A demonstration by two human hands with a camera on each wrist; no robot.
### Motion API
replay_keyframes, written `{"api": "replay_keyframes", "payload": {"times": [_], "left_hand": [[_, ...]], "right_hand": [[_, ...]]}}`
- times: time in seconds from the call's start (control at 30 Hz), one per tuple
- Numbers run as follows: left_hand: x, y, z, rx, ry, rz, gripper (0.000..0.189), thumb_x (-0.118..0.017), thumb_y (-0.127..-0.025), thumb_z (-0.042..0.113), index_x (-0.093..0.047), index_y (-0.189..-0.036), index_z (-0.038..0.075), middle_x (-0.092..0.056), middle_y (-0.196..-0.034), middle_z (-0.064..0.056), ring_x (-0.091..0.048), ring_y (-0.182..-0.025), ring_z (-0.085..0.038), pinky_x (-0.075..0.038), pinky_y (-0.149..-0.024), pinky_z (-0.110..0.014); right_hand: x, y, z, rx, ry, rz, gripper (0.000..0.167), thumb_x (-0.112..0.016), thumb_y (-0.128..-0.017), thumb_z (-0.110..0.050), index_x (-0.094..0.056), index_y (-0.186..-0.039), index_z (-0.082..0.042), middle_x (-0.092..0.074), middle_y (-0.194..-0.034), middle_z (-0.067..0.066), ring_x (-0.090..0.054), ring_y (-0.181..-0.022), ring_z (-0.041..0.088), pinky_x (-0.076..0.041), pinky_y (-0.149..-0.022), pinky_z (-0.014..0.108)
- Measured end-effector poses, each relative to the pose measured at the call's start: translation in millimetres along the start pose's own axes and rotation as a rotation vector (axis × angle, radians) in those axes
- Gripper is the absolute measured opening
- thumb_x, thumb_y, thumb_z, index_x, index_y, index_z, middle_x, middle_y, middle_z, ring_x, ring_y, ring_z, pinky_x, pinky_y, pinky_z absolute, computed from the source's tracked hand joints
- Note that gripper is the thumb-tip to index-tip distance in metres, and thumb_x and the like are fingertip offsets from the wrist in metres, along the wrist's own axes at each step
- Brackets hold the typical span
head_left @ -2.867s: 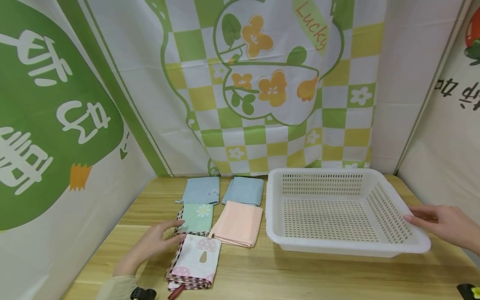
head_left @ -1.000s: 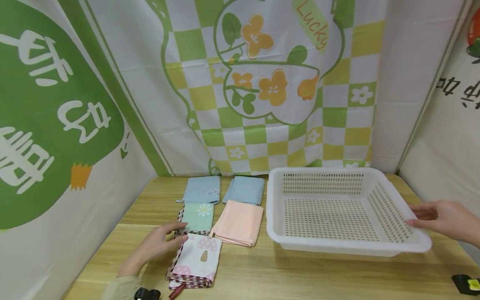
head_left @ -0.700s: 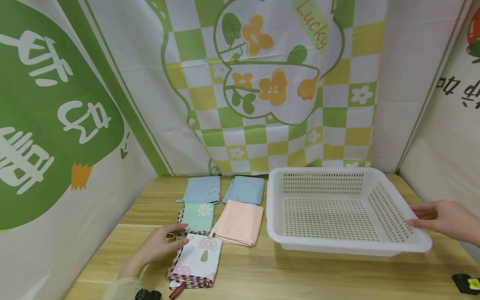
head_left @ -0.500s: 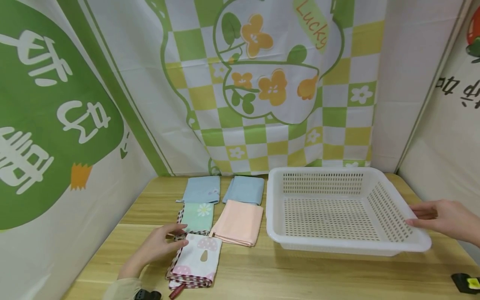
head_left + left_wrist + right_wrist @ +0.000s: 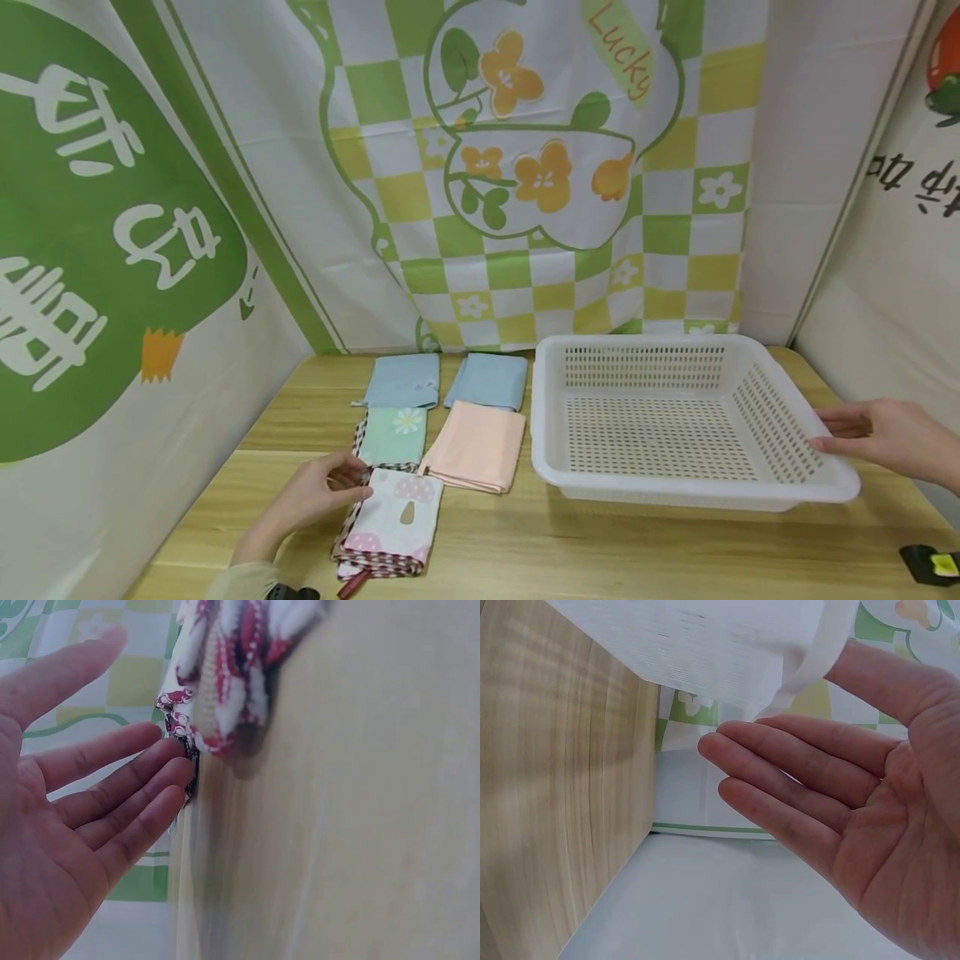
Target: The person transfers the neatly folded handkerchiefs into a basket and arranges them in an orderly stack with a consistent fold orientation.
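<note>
In the head view my left hand point(image 5: 311, 497) is at the left side of a folded white towel point(image 5: 393, 517) with pink mushrooms and a checked edge. Its thumb tip lies at the towel's edge, and the fingers reach toward the corner of a green daisy towel point(image 5: 393, 435). The left wrist view shows straight fingers point(image 5: 124, 784) beside the checked folds. At the right, my right hand point(image 5: 892, 437) is by the rim of a white plastic basket point(image 5: 682, 487). Its thumb touches the rim, while straight fingers point(image 5: 795, 772) extend below the rim in the right wrist view.
A folded peach towel point(image 5: 477, 447) lies right of the green one. Two folded blue towels, one on the left point(image 5: 402, 381) and one on the right point(image 5: 491, 381), lie behind. Printed cloth walls point(image 5: 540, 283) enclose the wooden table point(image 5: 600, 550).
The left fingers have drawn back slightly from over the green towel to its near left corner. The right hand, the basket and the towels stay in place.
</note>
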State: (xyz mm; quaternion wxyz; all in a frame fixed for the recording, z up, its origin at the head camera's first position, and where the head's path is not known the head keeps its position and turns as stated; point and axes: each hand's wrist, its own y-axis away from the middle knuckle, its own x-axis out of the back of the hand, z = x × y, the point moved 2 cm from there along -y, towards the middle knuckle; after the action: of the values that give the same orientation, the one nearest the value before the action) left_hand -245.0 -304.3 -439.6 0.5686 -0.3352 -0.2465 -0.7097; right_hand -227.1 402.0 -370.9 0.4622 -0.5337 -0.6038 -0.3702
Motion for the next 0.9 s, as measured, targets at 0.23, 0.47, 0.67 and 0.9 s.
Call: {"api": "replay_keyframes", "payload": {"times": [0.23, 0.47, 0.67, 0.9], "left_hand": [[-0.7, 2.9, -0.6, 0.024, 0.020, -0.017, 0.044, -0.076, -0.079, 0.034, -0.063, -0.109, 0.004, -0.066, -0.093, -0.004, -0.061, -0.083, -0.014, -0.051, -0.071, -0.022], [-2.0, 2.0, -2.2, 0.040, 0.013, -0.013, 0.045, -0.078, -0.077, 0.033, -0.063, -0.108, 0.004, -0.066, -0.093, -0.005, -0.061, -0.082, -0.014, -0.052, -0.070, -0.022], [-2.4, 1.4, -5.2, 0.023, 0.059, -0.023, 0.046, -0.080, -0.076, 0.029, -0.063, -0.109, 0.002, -0.066, -0.094, -0.007, -0.061, -0.082, -0.016, -0.052, -0.071, -0.022], [-2.9, -0.2, -11.1, 0.005, 0.116, -0.051, 0.051, -0.082, -0.073, 0.025, -0.061, -0.112, -0.001, -0.065, -0.096, -0.009, -0.062, -0.083, -0.016, -0.053, -0.071, -0.023]], "right_hand": [[1, 0.0, -2, 0.006, -0.011, 0.006, 0.062, -0.072, -0.081, -0.041, -0.062, -0.111, 0.013, -0.071, -0.094, 0.022, -0.068, -0.081, 0.036, -0.054, -0.066, 0.050], [0, 0.0, 0, -0.003, -0.032, 0.000, 0.064, -0.072, -0.081, -0.040, -0.061, -0.112, 0.014, -0.071, -0.093, 0.022, -0.068, -0.082, 0.037, -0.054, -0.066, 0.050], [0, -0.3, 0, -0.005, -0.030, 0.001, 0.064, -0.073, -0.081, -0.041, -0.061, -0.112, 0.014, -0.071, -0.092, 0.022, -0.068, -0.081, 0.036, -0.054, -0.065, 0.049], [2, -0.7, 0, -0.005, -0.030, 0.000, 0.064, -0.072, -0.081, -0.040, -0.060, -0.113, 0.015, -0.070, -0.093, 0.023, -0.068, -0.081, 0.036, -0.054, -0.065, 0.049]]}}
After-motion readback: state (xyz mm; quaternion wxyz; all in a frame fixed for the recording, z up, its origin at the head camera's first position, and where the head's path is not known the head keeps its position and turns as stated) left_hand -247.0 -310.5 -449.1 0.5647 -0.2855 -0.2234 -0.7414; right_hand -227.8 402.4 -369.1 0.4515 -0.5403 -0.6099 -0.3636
